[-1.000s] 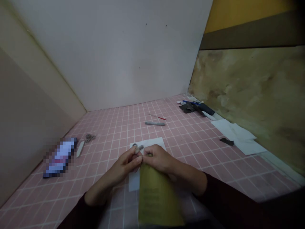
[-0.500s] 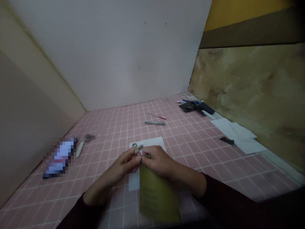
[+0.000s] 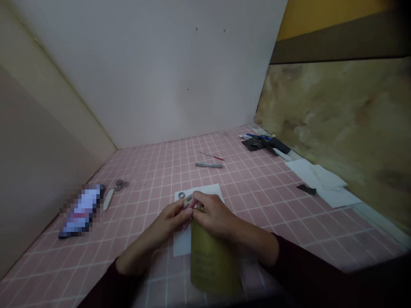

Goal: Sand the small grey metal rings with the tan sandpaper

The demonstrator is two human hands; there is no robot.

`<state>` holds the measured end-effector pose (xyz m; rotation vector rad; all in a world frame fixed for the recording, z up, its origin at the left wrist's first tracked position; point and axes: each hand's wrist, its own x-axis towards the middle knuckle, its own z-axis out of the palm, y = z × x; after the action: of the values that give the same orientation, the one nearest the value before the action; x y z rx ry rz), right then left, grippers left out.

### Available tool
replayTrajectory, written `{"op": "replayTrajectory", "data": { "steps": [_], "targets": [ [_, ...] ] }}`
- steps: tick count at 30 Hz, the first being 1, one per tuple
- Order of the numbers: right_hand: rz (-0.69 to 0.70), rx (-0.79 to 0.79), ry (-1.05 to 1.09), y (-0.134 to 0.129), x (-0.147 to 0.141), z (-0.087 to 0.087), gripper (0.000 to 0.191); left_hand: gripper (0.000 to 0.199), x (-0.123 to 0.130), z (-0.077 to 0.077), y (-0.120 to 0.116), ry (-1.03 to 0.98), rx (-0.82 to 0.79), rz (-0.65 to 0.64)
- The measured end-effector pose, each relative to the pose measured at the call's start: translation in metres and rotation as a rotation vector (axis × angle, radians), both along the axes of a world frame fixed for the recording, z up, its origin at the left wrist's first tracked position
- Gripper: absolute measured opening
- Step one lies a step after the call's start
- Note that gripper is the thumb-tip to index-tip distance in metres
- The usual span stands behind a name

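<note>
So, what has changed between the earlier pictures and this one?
The right hand has closed in on the small grey piece at the left hand, now partly covering it. The yellow sheet's lower edge has moved up the picture and slightly right. Neither hand visibly let anything go. The grey rod, ring and white paper stayed put.
</note>
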<state>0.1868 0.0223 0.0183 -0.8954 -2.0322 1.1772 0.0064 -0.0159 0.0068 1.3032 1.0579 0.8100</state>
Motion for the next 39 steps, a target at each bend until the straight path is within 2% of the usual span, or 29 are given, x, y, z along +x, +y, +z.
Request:
{"op": "replayTrajectory", "data": {
  "steps": [4, 9, 15, 19, 23, 31, 34, 36, 39],
  "targets": [
    [-0.028, -0.248, 0.002, 0.009, 0.001, 0.002, 0.009, 0.026, 0.002, 0.002, -0.002, 0.006, 0.145, 0.078],
    [0.07, -0.61, 0.142, 0.015, 0.003, 0.007, 0.011, 0.02, -0.004, 0.007, -0.006, 0.13, 0.341, 0.006],
    [0.083, -0.738, 0.177, 0.013, 0.003, 0.008, 0.014, 0.018, -0.005, 0.009, -0.006, 0.121, 0.39, 0.025],
    [0.152, -0.791, 0.156, 0.013, 0.003, 0.006, 0.02, 0.016, -0.004, 0.008, -0.006, 0.113, 0.395, 0.056],
    [0.212, -0.861, 0.201, 0.011, 0.003, 0.007, 0.008, 0.014, -0.004, 0.008, -0.006, 0.099, 0.395, 0.037],
    [0.212, -0.876, 0.248, 0.013, 0.002, 0.007, 0.003, 0.016, -0.003, 0.011, -0.008, 0.118, 0.397, 0.063],
    [0.203, -0.827, 0.211, 0.013, 0.001, 0.004, 0.005, 0.017, -0.006, 0.011, -0.008, 0.149, 0.37, 0.075],
    [0.164, -0.641, 0.121, 0.011, 0.0, 0.003, 0.011, 0.019, -0.007, 0.009, -0.005, 0.149, 0.316, 0.082],
    [0.024, -0.18, -0.002, 0.007, -0.002, 0.003, 0.016, 0.025, -0.007, 0.005, -0.002, 0.121, 0.179, 0.097]
  ]
}}
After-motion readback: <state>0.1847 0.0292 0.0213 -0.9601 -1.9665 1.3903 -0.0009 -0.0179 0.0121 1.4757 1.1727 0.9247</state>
